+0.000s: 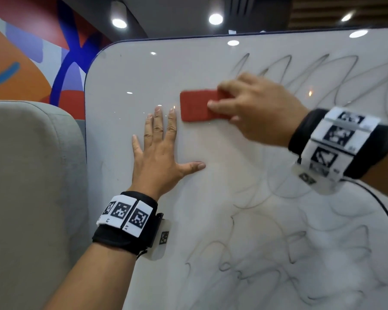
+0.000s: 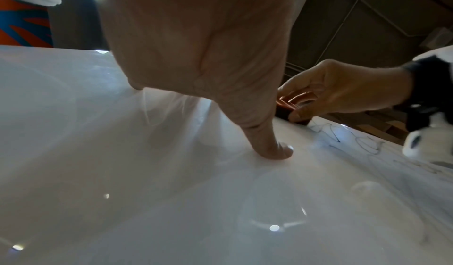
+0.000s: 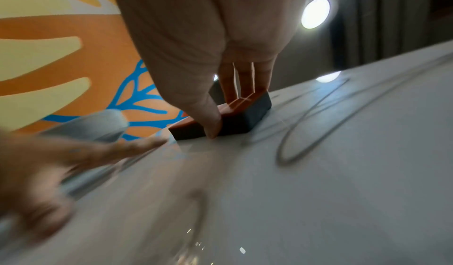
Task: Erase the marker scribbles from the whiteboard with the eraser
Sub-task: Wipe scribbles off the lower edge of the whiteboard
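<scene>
A white whiteboard [image 1: 126, 70] fills the head view, with dark marker scribbles [image 1: 323, 72] across its upper right and more scribbles [image 1: 267, 253] over its lower right. My right hand [image 1: 251, 108] grips a red eraser [image 1: 196, 106] with a dark felt underside [image 3: 235, 123] and holds it flat against the board. The thumb and fingers pinch its long sides. My left hand [image 1: 159, 153] lies flat on the board just left of and below the eraser, fingers spread and straight. In the left wrist view the thumb [image 2: 267, 143] presses on the board [image 2: 122, 172].
A grey padded panel [image 1: 31, 175] stands directly left of the whiteboard's edge. Behind it is a wall painted orange, red and blue [image 1: 27, 52]. Ceiling lights [image 1: 215, 19] reflect as bright spots on the glossy board. A black cable [image 1: 379, 204] runs from my right wristband.
</scene>
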`<state>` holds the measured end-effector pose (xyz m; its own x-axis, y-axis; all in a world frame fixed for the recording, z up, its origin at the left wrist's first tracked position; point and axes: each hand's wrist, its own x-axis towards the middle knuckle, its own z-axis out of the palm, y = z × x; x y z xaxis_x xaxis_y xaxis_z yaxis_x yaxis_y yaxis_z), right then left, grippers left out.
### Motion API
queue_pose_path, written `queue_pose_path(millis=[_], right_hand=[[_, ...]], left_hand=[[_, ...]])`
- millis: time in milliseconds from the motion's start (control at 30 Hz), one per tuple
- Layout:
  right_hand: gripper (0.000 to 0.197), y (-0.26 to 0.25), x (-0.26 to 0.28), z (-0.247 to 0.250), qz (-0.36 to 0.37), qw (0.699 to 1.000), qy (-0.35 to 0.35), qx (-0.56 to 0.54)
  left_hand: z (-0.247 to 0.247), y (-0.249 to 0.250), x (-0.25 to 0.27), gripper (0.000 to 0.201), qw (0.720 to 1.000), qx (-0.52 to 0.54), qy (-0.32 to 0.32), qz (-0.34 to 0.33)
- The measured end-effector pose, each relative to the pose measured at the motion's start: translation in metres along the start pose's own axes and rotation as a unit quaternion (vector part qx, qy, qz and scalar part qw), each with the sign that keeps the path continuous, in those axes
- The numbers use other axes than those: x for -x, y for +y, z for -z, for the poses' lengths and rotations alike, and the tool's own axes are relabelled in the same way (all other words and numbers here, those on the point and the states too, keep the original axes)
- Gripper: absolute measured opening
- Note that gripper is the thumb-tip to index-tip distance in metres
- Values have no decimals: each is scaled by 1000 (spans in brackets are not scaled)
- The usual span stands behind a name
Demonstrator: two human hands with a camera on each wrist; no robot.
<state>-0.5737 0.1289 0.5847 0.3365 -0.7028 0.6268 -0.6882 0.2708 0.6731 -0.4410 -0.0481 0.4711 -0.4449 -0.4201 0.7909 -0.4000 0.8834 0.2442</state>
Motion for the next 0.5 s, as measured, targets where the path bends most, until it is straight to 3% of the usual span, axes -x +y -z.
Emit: queue_pose_path(millis=[100,167,300,367,500], right_hand=[[45,22,-21,17,-103,994,23,-15],[45,12,-20,14,-127,991,33,-11],[39,-22,2,-5,-31,999,-19,-2],[40,-13,1,2,-14,999,-33,-9],[46,27,-9,22,-159,986,48,-24]], left_hand=[[-3,-1,2,123,1000,5,-1,0],[-3,-1,4,122,1000,6,-2,0],[-3,-2,5,121,1000,15,2,3],[-2,0,7,122,1000,20,10,2],[6,8,5,119,999,19,39,14]])
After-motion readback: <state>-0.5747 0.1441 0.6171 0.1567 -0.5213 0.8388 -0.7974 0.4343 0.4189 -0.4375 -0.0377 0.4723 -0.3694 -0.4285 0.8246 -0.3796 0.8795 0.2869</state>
